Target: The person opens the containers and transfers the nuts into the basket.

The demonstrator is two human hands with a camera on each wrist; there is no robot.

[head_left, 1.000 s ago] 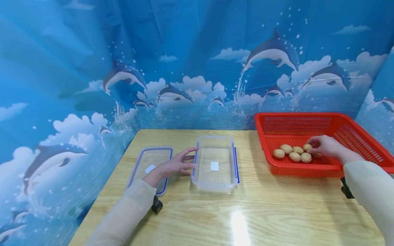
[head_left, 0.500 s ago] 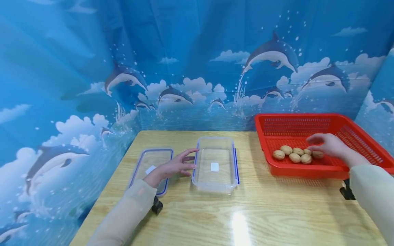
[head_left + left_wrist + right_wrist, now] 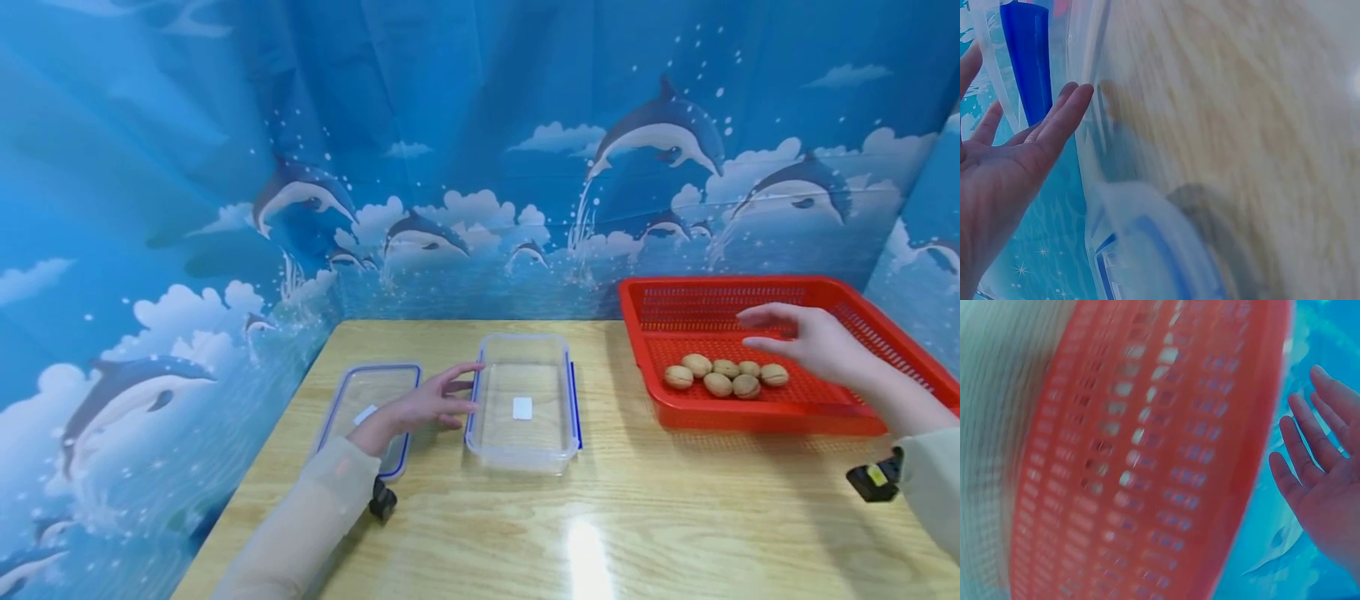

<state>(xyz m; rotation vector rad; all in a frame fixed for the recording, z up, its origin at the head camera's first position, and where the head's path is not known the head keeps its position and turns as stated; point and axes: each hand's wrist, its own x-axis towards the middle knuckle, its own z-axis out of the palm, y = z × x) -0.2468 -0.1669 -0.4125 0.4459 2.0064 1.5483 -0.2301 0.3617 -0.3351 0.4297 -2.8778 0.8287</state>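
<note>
Several walnuts point(image 3: 717, 384) lie together at the front left of the red plastic basket point(image 3: 765, 421). Above the basket hangs my right hand point(image 3: 821, 342), its fingers apart with nothing between them; the right wrist view shows the same spread fingers point(image 3: 1310, 440) beyond the basket's slotted wall. My left hand point(image 3: 423, 406) reaches to the left side of a clear lidless food container point(image 3: 525, 383), fingers extended at its wall. Whether they touch it, I cannot tell. Under the left wrist lies a clear lid point(image 3: 367, 392) with a blue seal, partly hidden by that hand and sleeve.
A wood-grain table point(image 3: 480, 533) bears everything. Behind it hangs a blue curtain point(image 3: 480, 150) printed with dolphins. The basket's raised rim stands at the right, close to the curtain.
My right hand has let go of a walnut among the others, opened its fingers, and lifted up from the walnuts. The left hand has stayed at the container.
</note>
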